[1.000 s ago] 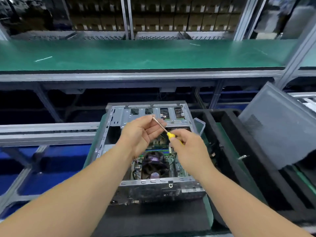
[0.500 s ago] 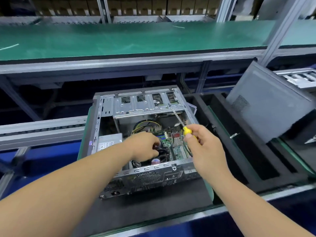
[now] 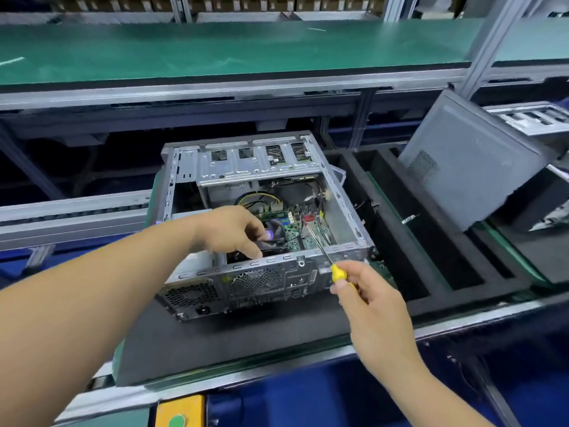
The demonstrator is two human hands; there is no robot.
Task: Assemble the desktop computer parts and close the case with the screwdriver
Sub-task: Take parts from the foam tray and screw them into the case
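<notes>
Right hand [image 3: 374, 306] sits at about five o'clock from the open computer case [image 3: 261, 229], fingers and thumb pinched round the yellow handle of a screwdriver [image 3: 326, 257]. Its thin metal shaft slants up toward eleven o'clock, crossing the near top rail of the case, and the tip ends over the green motherboard [image 3: 295, 235] near a small red part; whether the tip touches anything I cannot tell.

Left hand [image 3: 231, 232] reaches into the case from eight o'clock, knuckles up, fingers curled downward at the CPU cooler fan [image 3: 272, 234]. The fingertips are hidden behind the near rail, so I cannot tell whether they grip the fan or only rest on it.

Lying on its side on a dark foam mat [image 3: 246, 331] on the counter [image 3: 277, 368], the case has its open face turned up. Its rear panel, with round fan grille and power socket, faces the person. At twelve o'clock inside it a silver drive cage [image 3: 255, 163] spans the far end, with yellow and black cables just below it.

At two o'clock from the case a grey side panel [image 3: 468, 174] leans tilted, well apart from the case, above black foam trays [image 3: 431, 241]. Across the top runs a green-topped shelf [image 3: 246, 47].
</notes>
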